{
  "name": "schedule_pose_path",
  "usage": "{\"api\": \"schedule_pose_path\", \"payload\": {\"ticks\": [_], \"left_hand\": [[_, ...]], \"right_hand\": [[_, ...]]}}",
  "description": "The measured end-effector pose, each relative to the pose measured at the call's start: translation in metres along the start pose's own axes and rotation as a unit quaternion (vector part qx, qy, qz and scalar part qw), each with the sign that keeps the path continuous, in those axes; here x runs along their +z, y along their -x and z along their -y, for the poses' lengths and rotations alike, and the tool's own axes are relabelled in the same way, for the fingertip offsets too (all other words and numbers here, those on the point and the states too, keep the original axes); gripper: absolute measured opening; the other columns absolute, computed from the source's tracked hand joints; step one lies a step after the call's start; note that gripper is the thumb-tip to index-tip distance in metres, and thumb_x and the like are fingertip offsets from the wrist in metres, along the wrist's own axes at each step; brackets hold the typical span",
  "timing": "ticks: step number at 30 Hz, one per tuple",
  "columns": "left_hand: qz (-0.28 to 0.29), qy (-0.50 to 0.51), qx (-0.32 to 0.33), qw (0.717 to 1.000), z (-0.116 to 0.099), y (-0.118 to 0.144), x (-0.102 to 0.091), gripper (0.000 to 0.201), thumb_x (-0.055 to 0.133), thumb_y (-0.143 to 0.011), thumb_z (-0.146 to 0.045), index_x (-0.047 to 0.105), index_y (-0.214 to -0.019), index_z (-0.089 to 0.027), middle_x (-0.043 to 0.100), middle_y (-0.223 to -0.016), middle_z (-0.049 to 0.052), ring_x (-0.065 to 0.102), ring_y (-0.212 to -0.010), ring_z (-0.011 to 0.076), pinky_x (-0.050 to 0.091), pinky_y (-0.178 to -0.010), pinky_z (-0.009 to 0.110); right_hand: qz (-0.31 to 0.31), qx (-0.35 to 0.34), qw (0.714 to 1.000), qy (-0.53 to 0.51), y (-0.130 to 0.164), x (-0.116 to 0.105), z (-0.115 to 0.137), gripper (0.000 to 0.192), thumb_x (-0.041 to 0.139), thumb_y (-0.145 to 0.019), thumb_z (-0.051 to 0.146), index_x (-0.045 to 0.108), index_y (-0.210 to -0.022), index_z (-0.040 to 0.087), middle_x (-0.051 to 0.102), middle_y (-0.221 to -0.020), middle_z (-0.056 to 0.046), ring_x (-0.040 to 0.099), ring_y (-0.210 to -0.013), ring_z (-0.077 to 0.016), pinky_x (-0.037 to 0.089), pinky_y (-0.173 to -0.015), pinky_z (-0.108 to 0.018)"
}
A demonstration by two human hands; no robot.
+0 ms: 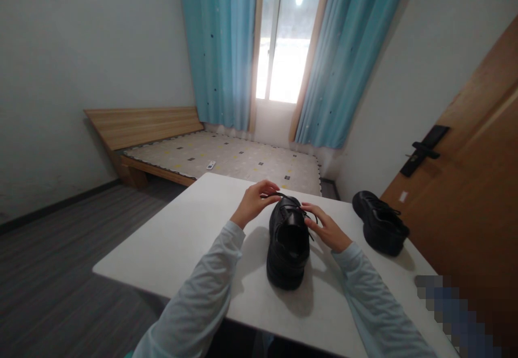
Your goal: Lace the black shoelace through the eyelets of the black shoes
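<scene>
The white desk (182, 239) carries two black lace-up shoes. The worked shoe (288, 250) stands upright near the desk's middle, between both hands, sole down. Its long axis runs roughly straight away from the person: heel nearest the near edge, toe toward the bed (226, 158) and window. The second shoe (380, 223) rests well apart at the right, toe angled toward the far left.

The left hand (254, 202) pinches a lace (279, 194) end at the toe side and holds it raised. The right hand (327, 228) lies with its fingers loosely spread on the shoe's right flank, touching the lace strands there.

Judged status: lacing appears threaded through the eyelets; no finished bow is visible, so tying appears outstanding.
</scene>
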State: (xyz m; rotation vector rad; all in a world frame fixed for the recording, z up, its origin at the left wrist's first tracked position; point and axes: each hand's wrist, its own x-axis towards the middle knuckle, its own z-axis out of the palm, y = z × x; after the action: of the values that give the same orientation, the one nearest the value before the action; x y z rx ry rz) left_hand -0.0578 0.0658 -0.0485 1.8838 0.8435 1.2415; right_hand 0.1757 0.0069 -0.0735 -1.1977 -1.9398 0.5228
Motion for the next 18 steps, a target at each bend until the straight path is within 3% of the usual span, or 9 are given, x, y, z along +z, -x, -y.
{"api": "schedule_pose_path", "payload": {"ticks": [10,18], "left_hand": [[0.079,-0.018,0.040,0.996,-0.007,0.004,0.013,0.026,0.066,-0.071,-0.037,0.066,-0.084,-0.015,0.067,-0.081,0.004,0.060,-0.074,0.0129,0.045,-0.064,0.022],[0.059,-0.040,0.010,0.997,-0.007,0.005,0.017,0.034,0.063,-0.073,-0.040,0.060,-0.098,-0.017,0.066,-0.087,0.004,0.060,-0.074,0.0129,0.047,-0.063,0.022]], "right_hand": [[-0.078,0.010,0.992,-0.103,-0.001,-0.001,0.014,0.018,0.064,-0.073,0.037,0.058,-0.077,0.021,0.060,-0.113,-0.010,0.051,-0.114,-0.0252,0.039,-0.096,-0.045],[-0.285,0.071,0.945,-0.143,-0.005,-0.009,0.007,0.022,0.067,-0.068,0.037,0.055,-0.070,0.019,0.065,-0.089,-0.008,0.060,-0.089,-0.0222,0.048,-0.081,-0.041]]}}
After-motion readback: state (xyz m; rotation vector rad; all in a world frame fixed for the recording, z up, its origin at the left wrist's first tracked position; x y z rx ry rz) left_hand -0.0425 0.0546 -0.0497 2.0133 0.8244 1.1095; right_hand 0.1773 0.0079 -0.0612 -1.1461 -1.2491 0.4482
